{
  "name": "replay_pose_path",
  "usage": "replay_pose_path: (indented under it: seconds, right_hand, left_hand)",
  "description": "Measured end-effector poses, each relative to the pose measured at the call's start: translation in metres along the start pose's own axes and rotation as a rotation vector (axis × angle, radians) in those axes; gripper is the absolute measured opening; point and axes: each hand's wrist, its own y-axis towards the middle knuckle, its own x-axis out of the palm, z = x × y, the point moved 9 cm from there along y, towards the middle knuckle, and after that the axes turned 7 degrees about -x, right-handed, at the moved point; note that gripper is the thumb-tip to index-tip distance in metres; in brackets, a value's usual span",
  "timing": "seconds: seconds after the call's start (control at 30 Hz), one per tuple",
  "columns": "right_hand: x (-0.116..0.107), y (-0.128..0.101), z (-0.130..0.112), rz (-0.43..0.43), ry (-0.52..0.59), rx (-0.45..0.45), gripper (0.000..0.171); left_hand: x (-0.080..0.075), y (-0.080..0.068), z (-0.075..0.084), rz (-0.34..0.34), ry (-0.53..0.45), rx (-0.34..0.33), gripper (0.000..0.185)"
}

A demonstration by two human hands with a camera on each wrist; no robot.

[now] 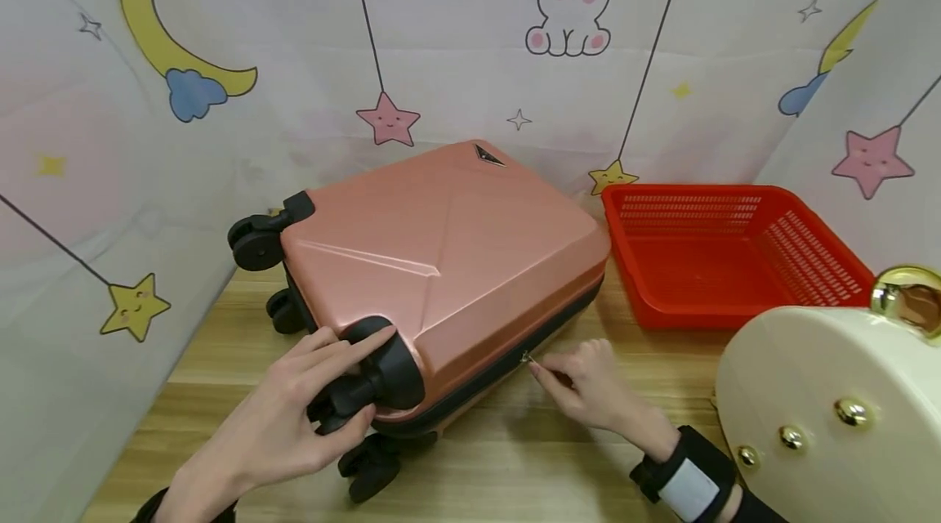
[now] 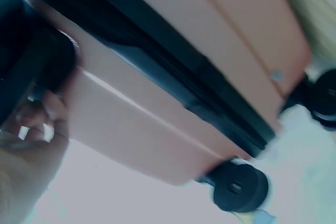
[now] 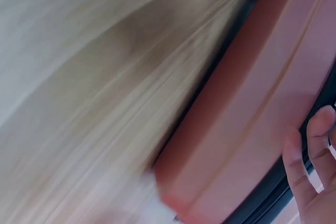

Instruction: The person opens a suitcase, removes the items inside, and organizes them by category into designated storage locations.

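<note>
On the wooden table (image 1: 515,458), a pink suitcase (image 1: 448,253) laid flat on its broad side, black wheels pointing left and toward the near corner, zip seam running along the near edge. Laid down this way, probably, to bring that seam within easy reach of both hands.

At the near-left corner, left hand (image 1: 294,417) draped over the black wheel housing (image 1: 382,372): fingers fairly straight across the top of it, thumb below beside the wheel (image 1: 341,409). A steadying grip by the look of it, pressing the case down against sliding. Not a closed fist; fingers resting on, not wrapped round. In the left wrist view, only blurred fingertips (image 2: 50,111) against the dark housing, shell and black seam band (image 2: 173,72) stretching away.

Along the near edge, right hand (image 1: 588,388) pressed against the seam, fingertips pinched together on a small metal zip pull (image 1: 526,359). Pull just off the fingertips' left end, touching them, about halfway along the near side. Right wrist view too blurred to confirm more than fingers (image 3: 310,156) close beside the shell.

Suitcase thus between the two hands, one at the corner, one at mid-seam.

To the right, a red plastic basket (image 1: 735,261), just beside the case; nearer, a cream round case (image 1: 823,400) with gold studs.
</note>
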Motion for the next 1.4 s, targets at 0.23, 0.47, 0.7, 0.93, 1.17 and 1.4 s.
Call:
replay_pose_path:
  seconds: [0.23, 0.47, 0.7, 0.93, 1.17, 1.4]
  right_hand:
    - [-0.015, -0.013, 0.038, 0.032, -0.055, 0.129, 0.039]
    - [-0.026, -0.028, 0.073, -0.001, -0.066, 0.276, 0.042]
    - [-0.038, -0.037, 0.099, -0.014, -0.098, 0.367, 0.041]
    - [-0.031, -0.035, 0.1, -0.059, -0.03, 0.38, 0.039]
    - [-0.012, -0.024, 0.068, -0.113, 0.222, 0.246, 0.039]
    - [0.003, -0.009, 0.034, -0.15, 0.322, 0.119, 0.044]
  left_hand:
    - [-0.016, -0.009, -0.027, -0.059, -0.083, 0.024, 0.084]
    - [-0.026, -0.014, -0.042, -0.056, -0.118, 0.009, 0.081]
    - [-0.027, -0.016, -0.052, -0.104, -0.089, -0.07, 0.079]
    - [-0.037, -0.016, -0.058, -0.072, -0.075, -0.042, 0.084]
    - [-0.063, -0.025, -0.097, 0.037, 0.05, -0.175, 0.085]
    - [-0.069, -0.032, -0.093, 0.243, 0.323, -0.198, 0.072]
